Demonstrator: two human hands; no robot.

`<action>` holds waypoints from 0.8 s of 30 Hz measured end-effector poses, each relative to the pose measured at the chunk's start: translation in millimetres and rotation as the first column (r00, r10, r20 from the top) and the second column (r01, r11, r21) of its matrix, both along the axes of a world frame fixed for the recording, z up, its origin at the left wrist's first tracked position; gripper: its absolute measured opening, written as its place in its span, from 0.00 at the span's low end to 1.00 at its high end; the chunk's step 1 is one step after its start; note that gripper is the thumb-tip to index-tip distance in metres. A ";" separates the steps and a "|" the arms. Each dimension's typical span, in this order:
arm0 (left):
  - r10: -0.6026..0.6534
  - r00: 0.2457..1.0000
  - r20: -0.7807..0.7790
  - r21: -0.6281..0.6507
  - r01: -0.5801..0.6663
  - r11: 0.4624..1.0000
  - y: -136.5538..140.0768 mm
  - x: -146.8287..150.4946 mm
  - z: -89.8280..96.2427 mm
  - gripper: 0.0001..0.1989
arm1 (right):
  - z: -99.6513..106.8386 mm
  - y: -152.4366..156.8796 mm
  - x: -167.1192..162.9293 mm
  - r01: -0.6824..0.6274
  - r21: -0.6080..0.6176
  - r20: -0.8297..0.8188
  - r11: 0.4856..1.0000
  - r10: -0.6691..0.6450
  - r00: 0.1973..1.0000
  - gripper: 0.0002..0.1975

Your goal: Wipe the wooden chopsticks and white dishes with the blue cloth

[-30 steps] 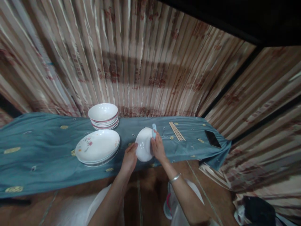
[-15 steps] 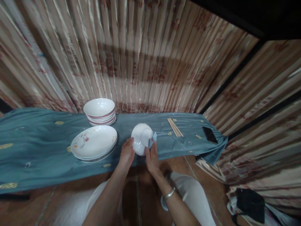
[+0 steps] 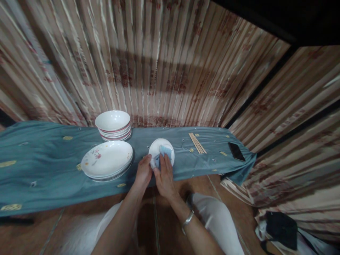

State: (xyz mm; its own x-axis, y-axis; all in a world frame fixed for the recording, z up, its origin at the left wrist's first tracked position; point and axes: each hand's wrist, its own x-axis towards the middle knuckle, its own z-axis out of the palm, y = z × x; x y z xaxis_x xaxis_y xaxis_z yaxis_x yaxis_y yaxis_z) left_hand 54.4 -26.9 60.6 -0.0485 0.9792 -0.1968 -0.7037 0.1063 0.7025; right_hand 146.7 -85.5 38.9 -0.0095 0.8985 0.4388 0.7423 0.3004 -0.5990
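Note:
A small white bowl point(image 3: 154, 146) is held over the front half of the cloth-covered table. My left hand point(image 3: 144, 171) grips its left edge, fingers closed round the rim. Pressed against the bowl's upward side is a light blue cloth point(image 3: 166, 149), bunched under the fingers of my right hand point(image 3: 165, 177). A silver bracelet point(image 3: 188, 217) circles the right wrist. Part of the bowl lies hidden behind the cloth and fingers.
Left of my hands sit stacked oval plates with a flower pattern point(image 3: 107, 159), and behind them stacked bowls point(image 3: 113, 121). Several wooden chopsticks point(image 3: 197, 143) and a black phone point(image 3: 236, 152) lie to the right on the teal tablecloth point(image 3: 53, 159). Curtains point(image 3: 159, 63) hang behind the table.
My right hand has moved left with the blue cloth, from the bowl's right edge onto its middle. The left hand keeps its grip in nearly the same place.

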 end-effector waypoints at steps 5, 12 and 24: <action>-0.015 1.000 0.013 0.025 0.015 1.000 -2.5 1.2 4.5 0.11 | 10.3 24.6 5.3 0.024 0.061 0.048 0.998 -0.027 0.998 0.29; -0.073 0.997 0.032 0.048 0.071 0.996 -5.4 3.5 12.1 0.14 | 8.3 51.0 17.5 0.092 0.023 -0.011 0.995 -0.092 0.996 0.27; -0.035 0.996 0.081 0.000 0.035 0.999 -0.5 3.6 6.6 0.09 | -15.2 23.9 32.8 0.110 -0.058 -0.158 0.992 -0.118 0.980 0.28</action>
State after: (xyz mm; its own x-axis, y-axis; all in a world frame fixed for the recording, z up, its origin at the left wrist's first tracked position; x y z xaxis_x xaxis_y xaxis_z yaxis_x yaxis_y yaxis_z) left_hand 58.0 -27.4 67.2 0.0017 0.9798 -0.1999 -0.7544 0.1325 0.6429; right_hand 179.5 -61.6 23.8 0.1612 0.9102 0.3816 0.6629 0.1866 -0.7251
